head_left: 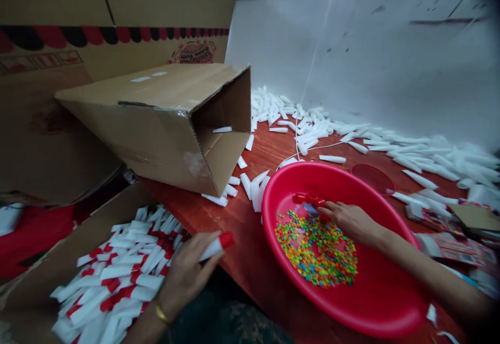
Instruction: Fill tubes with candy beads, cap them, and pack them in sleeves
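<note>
My left hand [186, 266] is closed around a white plastic tube with a red cap [213, 246], its capped end pointing up to the right. It is beside the table's edge, over a carton [31, 266] heaped with similar red-capped white tubes [128, 274]. Inside a large red basin [390, 310], my right hand [349, 221] reaches down with fingers drawn together. Something red shows under its fingertips, too hidden to name. Small red plastic pieces [310, 198] lie just beyond the fingers. Small multicoloured candies [318, 253] are spread over the basin floor.
A cardboard box [156, 136] lies on its side, its mouth facing the basin. Behind it stands a larger printed carton [156, 0]. Loose white tubes [390, 146] are strewn along the wall. A thin white cord [312, 68] hangs down. Packets [449, 247] lie at right.
</note>
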`<action>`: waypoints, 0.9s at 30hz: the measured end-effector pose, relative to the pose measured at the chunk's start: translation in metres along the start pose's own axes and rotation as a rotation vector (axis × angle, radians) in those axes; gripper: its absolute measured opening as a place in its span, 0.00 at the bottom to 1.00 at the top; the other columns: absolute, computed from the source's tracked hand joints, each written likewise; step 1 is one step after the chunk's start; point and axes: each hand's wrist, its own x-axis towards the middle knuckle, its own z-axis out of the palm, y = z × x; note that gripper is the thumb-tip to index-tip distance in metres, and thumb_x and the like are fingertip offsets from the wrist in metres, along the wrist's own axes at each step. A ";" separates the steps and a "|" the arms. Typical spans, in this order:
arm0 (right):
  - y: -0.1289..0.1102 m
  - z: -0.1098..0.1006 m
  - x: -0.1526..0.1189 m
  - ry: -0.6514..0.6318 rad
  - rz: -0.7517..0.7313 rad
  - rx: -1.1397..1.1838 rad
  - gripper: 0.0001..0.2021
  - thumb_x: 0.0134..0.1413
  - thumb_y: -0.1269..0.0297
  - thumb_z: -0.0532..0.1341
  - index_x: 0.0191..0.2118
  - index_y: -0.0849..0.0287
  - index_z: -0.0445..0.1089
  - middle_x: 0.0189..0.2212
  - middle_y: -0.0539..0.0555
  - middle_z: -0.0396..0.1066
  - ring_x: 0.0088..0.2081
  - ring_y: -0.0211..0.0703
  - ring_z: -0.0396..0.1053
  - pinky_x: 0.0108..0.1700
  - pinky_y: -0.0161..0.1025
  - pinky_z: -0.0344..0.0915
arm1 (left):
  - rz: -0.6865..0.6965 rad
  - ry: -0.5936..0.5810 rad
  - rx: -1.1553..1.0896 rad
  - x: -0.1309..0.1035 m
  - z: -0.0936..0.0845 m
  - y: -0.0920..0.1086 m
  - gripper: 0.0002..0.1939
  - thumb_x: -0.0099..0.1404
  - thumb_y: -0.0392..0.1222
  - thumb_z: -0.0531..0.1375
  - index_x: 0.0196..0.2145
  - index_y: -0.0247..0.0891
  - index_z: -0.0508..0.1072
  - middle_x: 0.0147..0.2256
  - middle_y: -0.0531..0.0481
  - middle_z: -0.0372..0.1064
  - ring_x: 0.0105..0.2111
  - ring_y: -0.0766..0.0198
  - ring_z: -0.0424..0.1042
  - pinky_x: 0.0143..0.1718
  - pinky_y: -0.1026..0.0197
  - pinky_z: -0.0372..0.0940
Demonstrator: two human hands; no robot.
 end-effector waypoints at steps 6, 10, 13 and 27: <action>-0.008 0.005 0.006 -0.096 0.036 0.008 0.11 0.57 0.69 0.49 0.38 0.64 0.68 0.36 0.63 0.70 0.36 0.48 0.69 0.32 0.39 0.64 | -0.616 -0.237 0.312 -0.121 -0.025 -0.136 0.21 0.58 0.53 0.50 0.43 0.38 0.68 0.43 0.44 0.71 0.40 0.56 0.72 0.40 0.57 0.67; -0.031 0.000 0.004 -0.234 0.140 0.082 0.14 0.59 0.61 0.50 0.31 0.63 0.69 0.28 0.60 0.71 0.30 0.47 0.70 0.28 0.37 0.60 | -0.663 -0.321 0.534 -0.140 -0.023 -0.166 0.24 0.61 0.50 0.43 0.44 0.32 0.68 0.39 0.38 0.71 0.37 0.51 0.72 0.38 0.52 0.66; -0.040 -0.005 -0.003 -0.271 0.158 0.181 0.19 0.61 0.58 0.45 0.32 0.61 0.69 0.26 0.58 0.71 0.29 0.45 0.70 0.27 0.36 0.59 | -0.415 -0.193 0.482 -0.102 -0.014 -0.147 0.22 0.62 0.49 0.45 0.44 0.33 0.69 0.40 0.39 0.70 0.39 0.53 0.71 0.40 0.53 0.66; -0.055 0.015 -0.009 -0.214 0.046 0.181 0.09 0.46 0.74 0.56 0.36 0.65 0.67 0.35 0.61 0.69 0.33 0.45 0.67 0.31 0.36 0.59 | 0.446 -0.348 0.293 0.129 0.081 -0.011 0.22 0.64 0.30 0.43 0.53 0.39 0.63 0.57 0.44 0.55 0.55 0.51 0.55 0.50 0.50 0.55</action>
